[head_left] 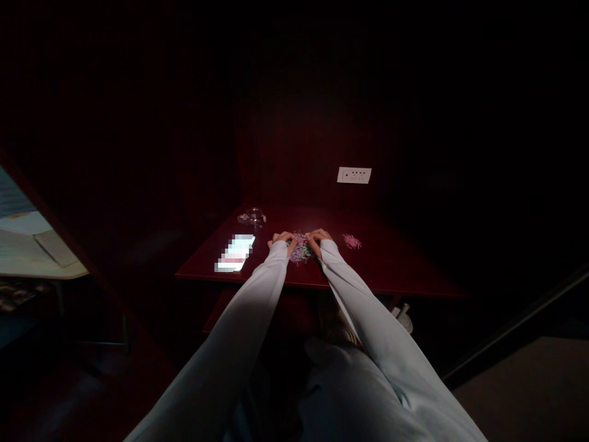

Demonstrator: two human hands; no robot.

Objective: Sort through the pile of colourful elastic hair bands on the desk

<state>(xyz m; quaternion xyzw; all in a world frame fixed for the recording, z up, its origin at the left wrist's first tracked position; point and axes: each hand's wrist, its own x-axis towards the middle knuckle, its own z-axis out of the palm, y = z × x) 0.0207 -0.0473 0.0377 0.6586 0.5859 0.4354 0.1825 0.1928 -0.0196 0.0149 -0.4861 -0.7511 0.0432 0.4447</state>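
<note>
A loose pile of small coloured loops that look like elastic bands (301, 253), in purple, pink and green, lies near the front of the dark red table. At its left side, my left hand (282, 238) bends its fingers down onto the loops, the tips close together. My right hand (320, 236) reaches in from the other side, thumb and fingers pinched at the pile's upper edge. Whatever sits between the fingertips is too small to make out. A separate heap of pink bands (352, 241) rests to the right of my right hand.
On the left of the table (386, 270) lies a phone (235, 253) with a lit, blurred screen. Behind it stands a clear container (254, 216) with small pale pieces beside it. A white socket plate (354, 175) is on the back wall. Dark panels enclose both sides.
</note>
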